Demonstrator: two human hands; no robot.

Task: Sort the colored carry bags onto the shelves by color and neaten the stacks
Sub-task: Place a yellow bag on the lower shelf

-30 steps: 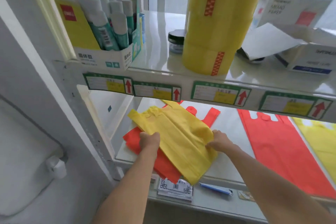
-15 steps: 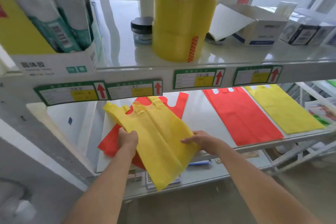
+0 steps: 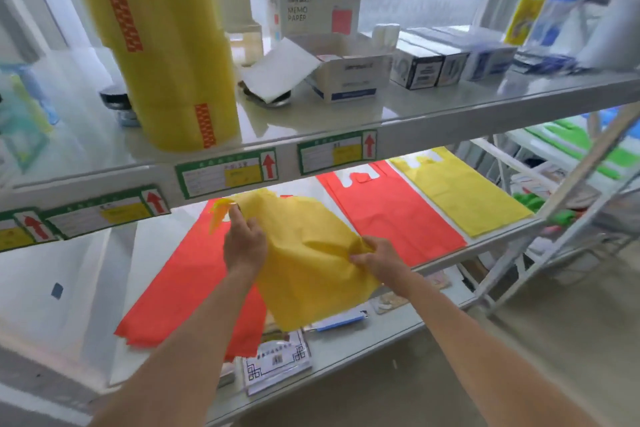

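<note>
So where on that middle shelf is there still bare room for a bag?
Bare shelf shows left of the slanted red stack. A narrow strip lies between that stack and the flat red stack. Rightward it is crowded: the yellow stack lies beside the red.

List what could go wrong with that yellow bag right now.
1. The yellow bag is bunched between the left hand and right hand, so it may land creased on the yellow stack.
2. Dragged low, it might shift the red bags beneath, which already overhang the shelf edge.
</note>
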